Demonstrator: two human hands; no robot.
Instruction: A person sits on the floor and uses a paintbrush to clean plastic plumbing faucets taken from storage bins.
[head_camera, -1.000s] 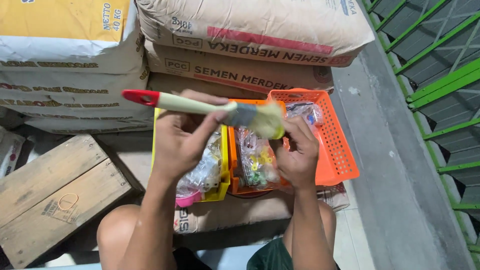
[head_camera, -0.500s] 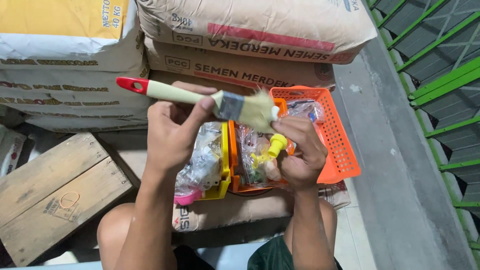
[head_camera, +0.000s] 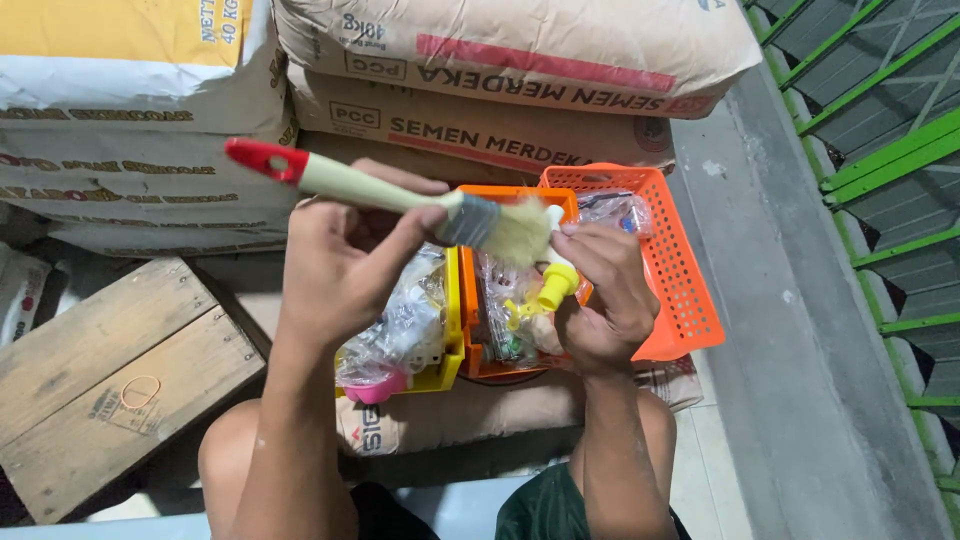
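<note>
Stacked cement sacks (head_camera: 480, 120) behind; left hand (head_camera: 345, 265) gripped paintbrush (head_camera: 400, 195), right hand (head_camera: 600, 300) pinched small yellow fitting (head_camera: 555, 285), which risked slipping into baskets (head_camera: 680, 270) under brushing.

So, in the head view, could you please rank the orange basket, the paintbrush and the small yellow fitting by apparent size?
1. orange basket
2. paintbrush, though nearer the camera, so unsure
3. yellow fitting, clearly smallest

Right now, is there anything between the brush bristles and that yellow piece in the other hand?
Nothing visible. The left hand holds the paintbrush, and its bristles overlap the top of the yellow fitting gripped by the right hand, above the orange basket.
</note>
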